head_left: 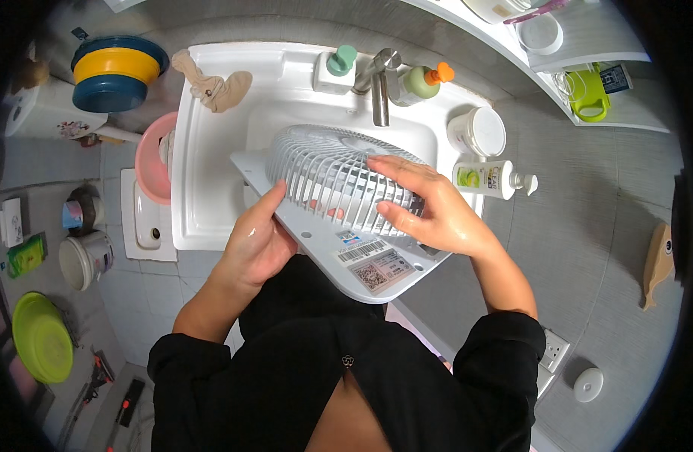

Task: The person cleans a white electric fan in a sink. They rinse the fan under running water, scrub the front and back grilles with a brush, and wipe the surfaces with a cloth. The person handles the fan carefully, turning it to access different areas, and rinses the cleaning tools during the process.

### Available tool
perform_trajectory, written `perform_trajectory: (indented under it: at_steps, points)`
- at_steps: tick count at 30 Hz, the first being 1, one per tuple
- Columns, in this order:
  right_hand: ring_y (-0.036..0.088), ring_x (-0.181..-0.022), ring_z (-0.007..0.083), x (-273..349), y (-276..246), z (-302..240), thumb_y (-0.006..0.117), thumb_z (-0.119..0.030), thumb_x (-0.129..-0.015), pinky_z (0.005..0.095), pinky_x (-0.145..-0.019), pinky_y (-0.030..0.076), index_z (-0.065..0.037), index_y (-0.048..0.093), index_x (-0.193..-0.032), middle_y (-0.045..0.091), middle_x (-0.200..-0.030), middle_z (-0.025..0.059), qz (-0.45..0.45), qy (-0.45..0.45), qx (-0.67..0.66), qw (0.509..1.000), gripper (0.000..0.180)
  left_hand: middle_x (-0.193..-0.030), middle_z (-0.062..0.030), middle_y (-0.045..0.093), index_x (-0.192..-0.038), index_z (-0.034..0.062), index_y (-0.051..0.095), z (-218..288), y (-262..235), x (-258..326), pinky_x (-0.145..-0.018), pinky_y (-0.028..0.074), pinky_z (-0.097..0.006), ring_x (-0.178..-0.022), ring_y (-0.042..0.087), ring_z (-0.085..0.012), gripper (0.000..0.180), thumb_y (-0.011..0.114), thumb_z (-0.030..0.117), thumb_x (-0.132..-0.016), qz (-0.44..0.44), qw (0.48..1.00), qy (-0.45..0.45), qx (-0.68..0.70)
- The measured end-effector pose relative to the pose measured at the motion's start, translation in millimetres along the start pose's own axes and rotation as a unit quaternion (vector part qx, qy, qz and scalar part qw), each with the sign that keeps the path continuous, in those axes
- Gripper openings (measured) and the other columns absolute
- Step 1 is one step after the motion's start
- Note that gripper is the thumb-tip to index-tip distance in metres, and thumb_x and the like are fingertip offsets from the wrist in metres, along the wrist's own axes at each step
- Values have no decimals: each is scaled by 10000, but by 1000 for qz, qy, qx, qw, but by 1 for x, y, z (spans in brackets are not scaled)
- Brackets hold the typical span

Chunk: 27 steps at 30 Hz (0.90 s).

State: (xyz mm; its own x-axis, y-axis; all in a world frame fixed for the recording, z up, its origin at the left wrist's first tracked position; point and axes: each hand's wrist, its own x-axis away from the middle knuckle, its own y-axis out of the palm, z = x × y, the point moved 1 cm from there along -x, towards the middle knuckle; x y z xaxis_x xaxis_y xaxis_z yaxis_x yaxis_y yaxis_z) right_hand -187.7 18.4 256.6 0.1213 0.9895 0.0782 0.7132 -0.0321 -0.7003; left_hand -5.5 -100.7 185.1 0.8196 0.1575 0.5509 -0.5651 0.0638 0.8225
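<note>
Over the front of the white sink point(211, 236) I hold a white fan cover point(345, 275), a flat plate with a domed, slatted grille. It is tilted, and its near end comes close to my body. Printed labels and small holes show on the plate. My left hand point(262, 235), wet, grips the plate's left edge, thumb on top; some fingertips show through the slats. My right hand point(429, 207) is curled over the grille's right side, its fingers and thumb on the slats. What lies inside the grille is mostly hidden.
A metal faucet point(380, 105) stands behind the cover, between a green-topped dispenser point(336, 71) and an orange-topped bottle point(418, 84). A white tub point(478, 132) and pump bottle point(488, 179) are at right. Beige cloth point(224, 89) lies on the sink's left; a pink basin point(152, 162) sits beside it.
</note>
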Motion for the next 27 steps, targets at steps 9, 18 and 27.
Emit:
perform_trajectory:
  at_steps: [9, 18, 27]
  points:
    - [454, -1139, 323, 4, -4, -25, 645, -143, -686, 381, -962, 324, 18, 485, -1167, 506, -1188, 181, 12, 12, 40, 999, 533, -1209, -166, 458, -1247, -14, 333, 8, 6, 7, -926, 414, -391, -1101, 482, -251, 385, 306, 227, -948, -23, 1000, 3, -3]
    - [514, -1038, 359, 0, -12, -26, 614, -139, -720, 367, -867, 425, 59, 528, -1089, 543, -1080, 239, 9, 13, 5, 1000, 427, -1217, -160, 444, -1269, -4, 299, 14, 7, 5, -928, 403, -406, -1121, 462, -246, 421, 280, 268, -949, -48, 998, -21, -32]
    - [569, -970, 316, -14, -28, -39, 602, -98, -704, 336, -838, 453, 49, 560, -1051, 582, -1034, 212, -47, 86, -13, 995, 379, -1195, -182, 468, -1227, -37, 349, 21, 3, -1, -928, 423, -386, -1089, 493, -262, 388, 302, 226, -947, -64, 995, -70, 23]
